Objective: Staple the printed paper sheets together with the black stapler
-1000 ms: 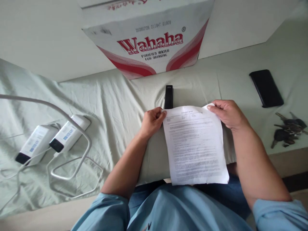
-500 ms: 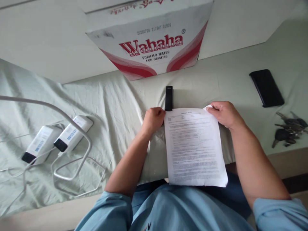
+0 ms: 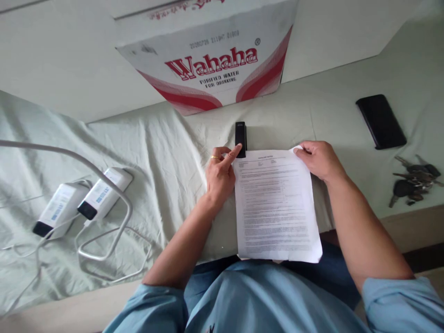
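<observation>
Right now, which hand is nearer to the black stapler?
Left. The left hand has its index fingertip at the black stapler; touch is unclear. The right hand pinches the paper's top right corner.

Head-worn camera looks steeply down, close over the cloth-covered table point(image 3: 166, 138).

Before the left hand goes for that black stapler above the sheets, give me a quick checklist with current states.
1. Printed sheets lying flat on the cloth: ok.
2. Right hand pinning the top right corner: ok.
3. Left hand free of the sheets, forefinger at the stapler: ok.
4. Stapler within reach, nothing between: ok.
5. Sheet edges squared: cannot tell.
6. Stapler loaded: cannot tell.
</observation>
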A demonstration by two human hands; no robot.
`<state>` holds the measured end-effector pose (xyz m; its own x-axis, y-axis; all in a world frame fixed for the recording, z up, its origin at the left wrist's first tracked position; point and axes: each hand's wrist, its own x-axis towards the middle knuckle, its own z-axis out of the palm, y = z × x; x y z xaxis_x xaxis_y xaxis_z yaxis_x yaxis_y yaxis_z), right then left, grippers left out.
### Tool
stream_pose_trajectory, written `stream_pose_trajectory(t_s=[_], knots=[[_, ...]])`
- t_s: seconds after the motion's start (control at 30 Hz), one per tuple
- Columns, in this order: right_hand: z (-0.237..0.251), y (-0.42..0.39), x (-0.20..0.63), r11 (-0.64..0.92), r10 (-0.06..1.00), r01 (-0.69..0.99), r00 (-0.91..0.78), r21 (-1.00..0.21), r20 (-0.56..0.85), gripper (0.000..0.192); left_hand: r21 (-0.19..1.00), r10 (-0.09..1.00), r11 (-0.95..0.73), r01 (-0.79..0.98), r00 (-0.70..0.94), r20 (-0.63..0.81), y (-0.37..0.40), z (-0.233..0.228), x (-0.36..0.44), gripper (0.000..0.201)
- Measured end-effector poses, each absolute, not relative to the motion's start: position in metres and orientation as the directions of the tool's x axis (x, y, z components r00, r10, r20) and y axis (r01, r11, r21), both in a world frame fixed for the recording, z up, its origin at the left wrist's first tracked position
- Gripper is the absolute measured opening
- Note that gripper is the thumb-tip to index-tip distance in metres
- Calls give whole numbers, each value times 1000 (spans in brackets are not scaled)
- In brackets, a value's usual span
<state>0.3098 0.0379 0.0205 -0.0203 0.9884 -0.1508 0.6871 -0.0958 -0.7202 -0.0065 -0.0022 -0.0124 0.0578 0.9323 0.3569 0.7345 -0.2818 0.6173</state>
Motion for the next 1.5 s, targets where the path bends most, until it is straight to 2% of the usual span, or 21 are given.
stream_pose_trajectory(t_s=[0.13, 0.23, 0.3, 0.4, 0.5, 0.57, 0.63, 0.7, 0.8, 0.93, 1.03, 1.1, 1.17, 1.3, 1.37, 1.5], knots=[[19, 38, 310, -100, 990, 666, -6, -739, -139, 40, 519, 966, -206, 830, 87, 244, -9, -13, -7, 75], [17, 37, 311, -94, 993, 610, -3, -787, -120, 41, 485, 976, -172, 858, 81, 202, -12, -13, -3, 73], [16, 37, 312, -100, 992, 558, -10, -824, -127, 42, 505, 976, -168, 846, 70, 206, -11, -14, -1, 69], [18, 36, 316, -151, 968, 470, -110, -870, -227, 43, 620, 971, -189, 762, 51, 234, -8, -16, -2, 60], [30, 33, 320, -200, 892, 388, -307, -900, -331, 47, 776, 966, -180, 604, -41, 255, -7, -19, -7, 49], [40, 30, 322, -207, 838, 350, -418, -914, -350, 47, 869, 972, -117, 482, -126, 201, -6, -19, -9, 47], [46, 26, 320, -216, 823, 296, -458, -931, -337, 47, 937, 984, -23, 349, -159, 84, -6, -17, -11, 48], [47, 25, 316, -220, 880, 217, -376, -951, -290, 48, 972, 990, 60, 227, -141, -29, -7, -14, -12, 60], [34, 29, 309, -146, 980, 166, -108, -975, -166, 51, 987, 989, 109, 120, -114, -96, -11, -10, -14, 72], [6, 41, 303, -63, 989, 201, 147, -978, -34, 54, 989, 991, 128, 74, 35, -131, -15, -5, -17, 75], [-7, 48, 302, -50, 966, 154, 257, -987, -9, 58, 979, 981, 124, 162, 129, -146, -14, -2, -17, 67], [-7, 48, 301, -59, 963, 153, 271, -986, -16, 59, 969, 985, 111, 222, 101, -136, -12, -3, -17, 63], [-3, 46, 300, -59, 970, 137, 240, -989, -24, 58, 968, 996, 90, 233, -2, -92, -10, -6, -15, 62], [5, 38, 298, -82, 995, 46, 60, -996, -79, 65, 987, 979, 61, 150, -201, -30, -7, -13, -12, 67], [3, 36, 299, -115, 993, 48, 4, -992, -115, 69, 992, 973, 64, 107, -227, -38, -6, -12, -10, 59], [-7, 37, 307, -85, 993, 120, 90, -989, -74, 54, 997, 969, 66, -36, -237, -72, -8, -8, -9, 56]])
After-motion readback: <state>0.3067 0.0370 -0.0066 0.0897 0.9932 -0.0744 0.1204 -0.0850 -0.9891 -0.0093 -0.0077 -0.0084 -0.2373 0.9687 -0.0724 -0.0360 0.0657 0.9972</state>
